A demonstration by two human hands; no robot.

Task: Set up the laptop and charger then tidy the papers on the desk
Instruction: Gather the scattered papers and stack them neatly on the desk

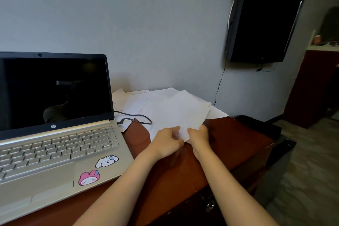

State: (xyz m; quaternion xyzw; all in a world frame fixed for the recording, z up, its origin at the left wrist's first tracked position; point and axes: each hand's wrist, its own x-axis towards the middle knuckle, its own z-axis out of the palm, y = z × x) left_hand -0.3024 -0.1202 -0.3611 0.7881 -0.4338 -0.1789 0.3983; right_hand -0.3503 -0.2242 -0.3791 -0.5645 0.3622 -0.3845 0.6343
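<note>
Gathering the papers (170, 108) is the step we judge to be in hand, since the laptop (55, 124) already sits open on the left of the desk (229, 143) with a dark cable (136, 117) running from its right side across the nearest sheets. Where that cable ends we cannot see, so we cannot say the charger is fully set up.

Our left hand (167, 142) and right hand (199, 134) meet at the near corner of the top sheets, fingers curled and pinching the paper edge between them. The picture is a little blurred here, so we cannot tell how many sheets are in the grip. The rest of the pile fans out loosely toward the wall, a few corners hanging over the right edge of the desk and some sheets tucked in beside the laptop screen.

To do this well, we want to draw the sheets toward us in a shallow slide, not a snatch, so the loose ones underneath follow and do not scatter. We should mind the cable: it lies on the papers at the left, and pulling those sheets could tug the plug. Lifting the cable aside first looks wise. The overhanging corners on the right may slip to the floor, so we gather those early. Once all are in hand, tapping the stack on the desk squares the edges.
</note>
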